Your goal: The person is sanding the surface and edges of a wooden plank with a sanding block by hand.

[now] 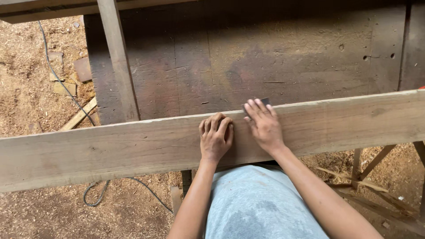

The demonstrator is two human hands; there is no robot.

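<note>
Planed timber, in the form of a long pale plank (110,150), is laid across the whole view from left to right, its far edge resting on a dark, worn workbench (274,53). Sawdust-covered ground (26,88) is seen to the left of the bench and below the plank, where a thin cable (95,197) is looped. A narrower wooden strip (117,57) is set on the bench and runs away from the plank. The left hand (215,138) is placed on the plank's top face near the middle, its fingers curled under so that the knuckles are pressed to the wood; nothing is seen gripped in it. The right hand (264,125) is laid flat just beside it, fingers extended over the plank's far edge, where a small dark object (265,101) is partly covered by the fingertips; what it is cannot be told.
</note>
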